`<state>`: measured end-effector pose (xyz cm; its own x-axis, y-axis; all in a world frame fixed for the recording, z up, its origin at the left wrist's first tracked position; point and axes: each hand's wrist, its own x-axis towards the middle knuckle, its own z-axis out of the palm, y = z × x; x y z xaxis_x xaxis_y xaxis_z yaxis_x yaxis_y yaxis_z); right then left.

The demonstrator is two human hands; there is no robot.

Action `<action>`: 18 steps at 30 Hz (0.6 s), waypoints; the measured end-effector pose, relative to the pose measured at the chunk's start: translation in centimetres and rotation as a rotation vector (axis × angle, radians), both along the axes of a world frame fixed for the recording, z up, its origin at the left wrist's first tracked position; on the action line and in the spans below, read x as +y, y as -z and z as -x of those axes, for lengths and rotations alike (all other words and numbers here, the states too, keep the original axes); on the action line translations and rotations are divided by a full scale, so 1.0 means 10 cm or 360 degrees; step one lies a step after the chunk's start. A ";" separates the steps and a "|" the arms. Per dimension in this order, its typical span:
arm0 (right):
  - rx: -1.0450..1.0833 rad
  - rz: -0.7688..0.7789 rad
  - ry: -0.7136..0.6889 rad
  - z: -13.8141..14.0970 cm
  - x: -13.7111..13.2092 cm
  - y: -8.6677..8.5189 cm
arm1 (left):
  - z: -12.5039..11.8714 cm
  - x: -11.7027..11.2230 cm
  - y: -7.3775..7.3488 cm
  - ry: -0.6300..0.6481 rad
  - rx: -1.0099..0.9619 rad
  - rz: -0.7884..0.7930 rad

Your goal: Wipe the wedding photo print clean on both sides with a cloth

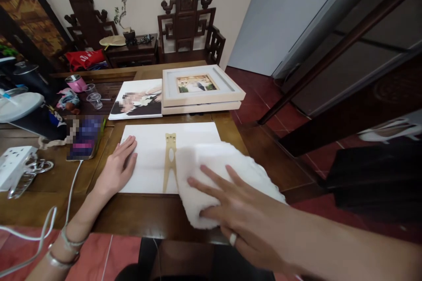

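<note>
A white panel (150, 158) lies face down on the wooden table (138, 215), with a tan stand piece (170, 158) along its middle. My left hand (118, 167) rests flat and open on the panel's left edge. My right hand (231, 213) presses a fluffy white cloth (224, 171) onto the panel's right part, fingers stretched out flat. A ring shows on one finger.
Behind the panel lie a frameless photo print (136, 99) and a stack of pale picture frames (201, 88). At the left are a phone (84, 137), a white power strip (13, 164) with cables, cups (94, 96) and clutter. Carved dark chairs (187, 22) stand by the wall.
</note>
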<state>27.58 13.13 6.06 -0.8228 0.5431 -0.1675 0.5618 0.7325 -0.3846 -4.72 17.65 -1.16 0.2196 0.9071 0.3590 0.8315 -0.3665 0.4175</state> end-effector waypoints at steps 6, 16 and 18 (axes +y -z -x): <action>-0.0094 0.0342 0.0124 0.01 0.57 -0.39 | 0.00 0.00 -0.01 -0.0016 -0.0010 0.0016; -0.0159 -0.0324 0.0074 0.13 1.07 0.09 | -0.01 -0.02 -0.06 -0.0030 -0.0039 0.0061; -0.0187 -0.0375 0.0002 0.13 0.78 0.16 | 0.00 -0.02 -0.06 -0.0028 -0.0034 0.0055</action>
